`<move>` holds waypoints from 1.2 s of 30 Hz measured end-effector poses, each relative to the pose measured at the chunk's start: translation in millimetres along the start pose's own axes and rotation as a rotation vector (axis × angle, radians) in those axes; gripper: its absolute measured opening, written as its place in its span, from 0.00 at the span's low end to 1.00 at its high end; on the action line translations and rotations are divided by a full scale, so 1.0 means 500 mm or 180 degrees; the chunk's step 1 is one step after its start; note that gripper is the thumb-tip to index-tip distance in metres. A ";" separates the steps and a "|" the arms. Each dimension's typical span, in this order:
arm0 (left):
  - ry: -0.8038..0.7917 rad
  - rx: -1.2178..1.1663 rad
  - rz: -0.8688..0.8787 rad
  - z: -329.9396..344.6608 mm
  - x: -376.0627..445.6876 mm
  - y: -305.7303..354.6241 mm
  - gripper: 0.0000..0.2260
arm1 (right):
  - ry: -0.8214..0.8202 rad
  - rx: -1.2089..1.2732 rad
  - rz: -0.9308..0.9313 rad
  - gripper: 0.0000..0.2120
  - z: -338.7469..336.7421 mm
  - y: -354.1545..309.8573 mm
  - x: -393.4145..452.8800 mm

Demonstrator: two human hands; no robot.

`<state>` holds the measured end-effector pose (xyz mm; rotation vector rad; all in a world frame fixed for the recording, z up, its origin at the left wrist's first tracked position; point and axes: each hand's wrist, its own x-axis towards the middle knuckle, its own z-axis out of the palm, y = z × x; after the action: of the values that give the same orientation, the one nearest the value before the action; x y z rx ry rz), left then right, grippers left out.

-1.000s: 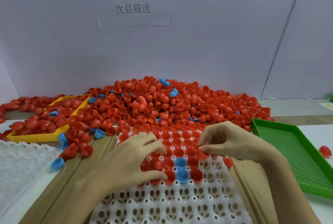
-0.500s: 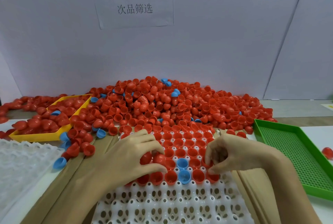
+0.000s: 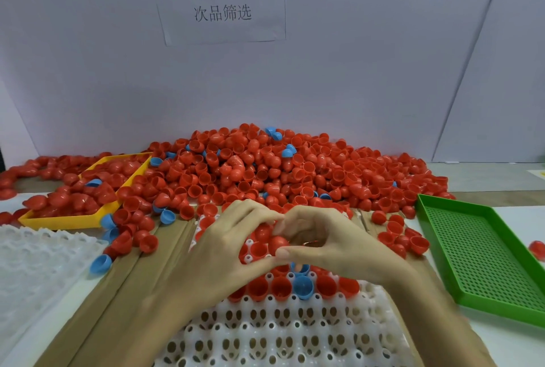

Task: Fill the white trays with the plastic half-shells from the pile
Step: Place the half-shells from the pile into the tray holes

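A big pile of red half-shells, with a few blue ones mixed in, lies against the back wall. In front of it a white tray holds rows of red shells and a blue shell in its far cups; its near cups have nothing in them. My left hand is cupped over the filled rows, fingers curled round red half-shells. My right hand meets it fingertip to fingertip and pinches a red half-shell between thumb and index finger. Both hands hide much of the tray's middle rows.
A yellow tray of red shells sits at the back left, and a second white tray at the near left. A green perforated tray lies on the right. Loose shells lie beside it. Brown cardboard underlies the tray.
My right hand has moved left from the tray's right side to meet my left hand over the middle. My left hand's fingers have shifted to the right.
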<state>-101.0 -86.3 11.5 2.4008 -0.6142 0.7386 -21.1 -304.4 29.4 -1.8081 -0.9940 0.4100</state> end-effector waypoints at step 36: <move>-0.0272 -0.0693 -0.0106 0.049 -0.016 -0.007 0.37 | 0.0301 0.0206 0.0114 0.11 -0.047 0.023 -0.005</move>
<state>-96.1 -96.8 -11.8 2.2442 -0.6523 0.5284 -2.0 -322.6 29.3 -1.7726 -0.8748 0.3709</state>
